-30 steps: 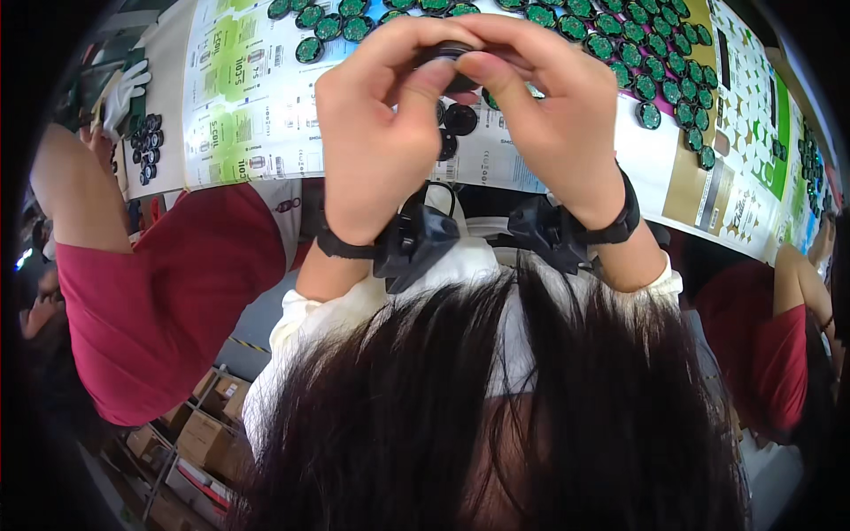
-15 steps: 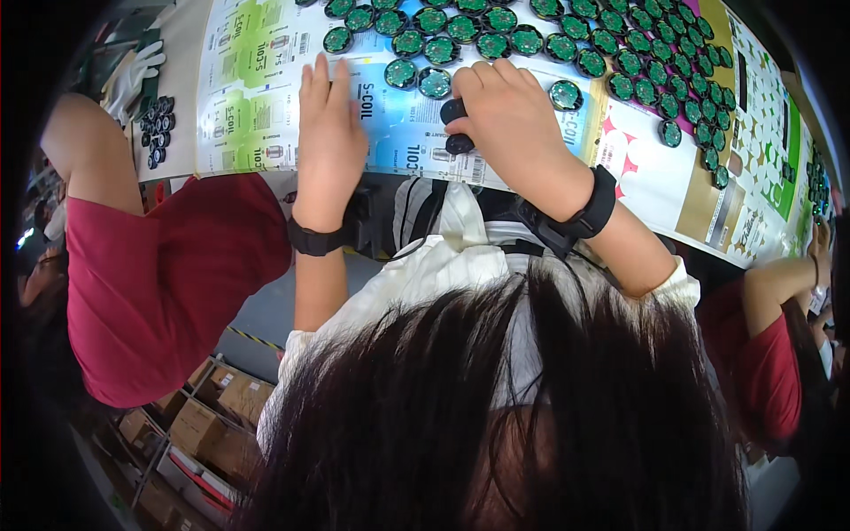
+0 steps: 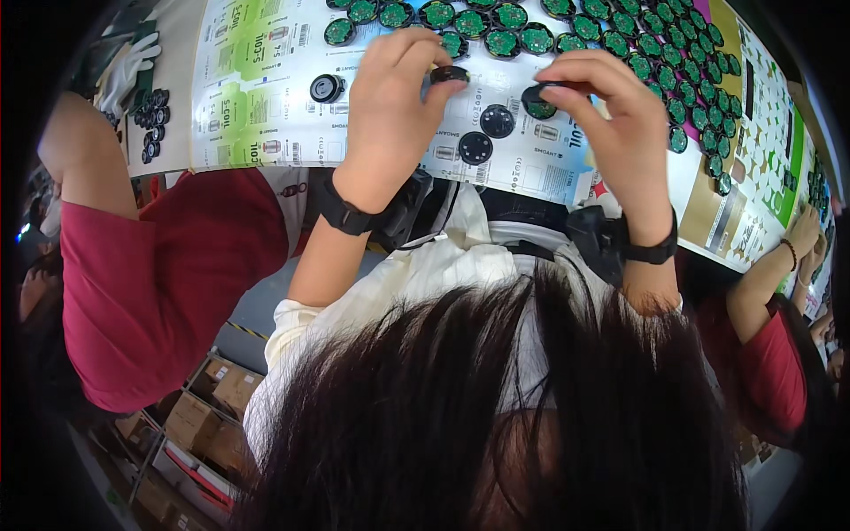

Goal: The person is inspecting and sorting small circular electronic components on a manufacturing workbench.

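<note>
My left hand [image 3: 396, 104] is closed, its thumb and fingers pinching a round black piece [image 3: 450, 74] tilted on edge. Across from it, my right hand [image 3: 618, 119] grips a black round housing with a green circuit board [image 3: 539, 103] between thumb and fingers. Between the hands lie two flat black discs with small holes, an upper disc [image 3: 497, 121] and a lower disc [image 3: 475, 148]. Left of my left hand rests a thicker black round part [image 3: 327, 88] with a ringed top.
Many black housings with green boards [image 3: 537, 38] spread across the far and right parts of the printed table covering [image 3: 266, 97]. Black parts [image 3: 152, 126] are stacked at the far left, near a white glove [image 3: 140, 66]. Co-workers in red sleeves [image 3: 150, 301] sit on both sides.
My left hand has moved right and now pinches a black piece. My right hand has shifted right and lifted a board housing. The two perforated discs and the thicker part at left now show.
</note>
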Action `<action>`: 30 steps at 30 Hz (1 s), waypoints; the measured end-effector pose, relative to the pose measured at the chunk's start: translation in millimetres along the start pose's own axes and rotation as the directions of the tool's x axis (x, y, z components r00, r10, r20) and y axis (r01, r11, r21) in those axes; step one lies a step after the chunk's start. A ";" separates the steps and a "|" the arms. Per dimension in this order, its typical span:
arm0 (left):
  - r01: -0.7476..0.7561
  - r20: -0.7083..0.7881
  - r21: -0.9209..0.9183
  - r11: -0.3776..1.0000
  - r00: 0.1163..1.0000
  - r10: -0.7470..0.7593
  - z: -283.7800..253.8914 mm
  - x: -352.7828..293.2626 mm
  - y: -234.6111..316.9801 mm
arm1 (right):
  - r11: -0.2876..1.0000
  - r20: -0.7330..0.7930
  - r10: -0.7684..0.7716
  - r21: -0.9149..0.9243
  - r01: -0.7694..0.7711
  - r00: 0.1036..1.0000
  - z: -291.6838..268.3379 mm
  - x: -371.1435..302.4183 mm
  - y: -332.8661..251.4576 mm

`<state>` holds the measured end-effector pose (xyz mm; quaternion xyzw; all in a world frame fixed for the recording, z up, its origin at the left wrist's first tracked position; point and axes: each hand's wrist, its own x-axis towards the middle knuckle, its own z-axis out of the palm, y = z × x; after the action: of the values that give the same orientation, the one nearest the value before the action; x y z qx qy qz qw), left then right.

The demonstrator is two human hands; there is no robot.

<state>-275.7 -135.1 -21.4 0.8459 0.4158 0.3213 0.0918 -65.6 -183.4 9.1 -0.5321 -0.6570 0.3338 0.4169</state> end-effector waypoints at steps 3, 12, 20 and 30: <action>0.432 0.324 -0.520 0.737 0.898 -0.297 -15.3 17.5 32.4 | 0.923 -0.066 0.067 0.383 -0.036 0.996 -13.2 -7.1 -7.6; 0.794 0.796 -0.605 -0.064 0.604 -0.036 -48.5 51.3 47.8 | 0.901 -0.144 0.208 0.414 -0.131 0.968 -22.2 -14.3 -35.8; 0.774 0.747 -0.634 -0.004 0.611 -0.263 -34.2 45.3 57.8 | 0.905 -0.170 0.274 0.378 -0.194 0.946 -26.8 -19.7 -48.1; 0.718 0.699 -0.696 0.015 0.682 -0.214 -35.4 49.8 69.0 | 0.994 -0.191 -0.038 0.097 0.057 0.981 -28.0 -15.2 -30.3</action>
<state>-230.9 -145.0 58.5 0.4447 0.3566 0.2689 0.7764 -51.8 -204.8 45.0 -0.5234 -0.6091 0.3051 0.5119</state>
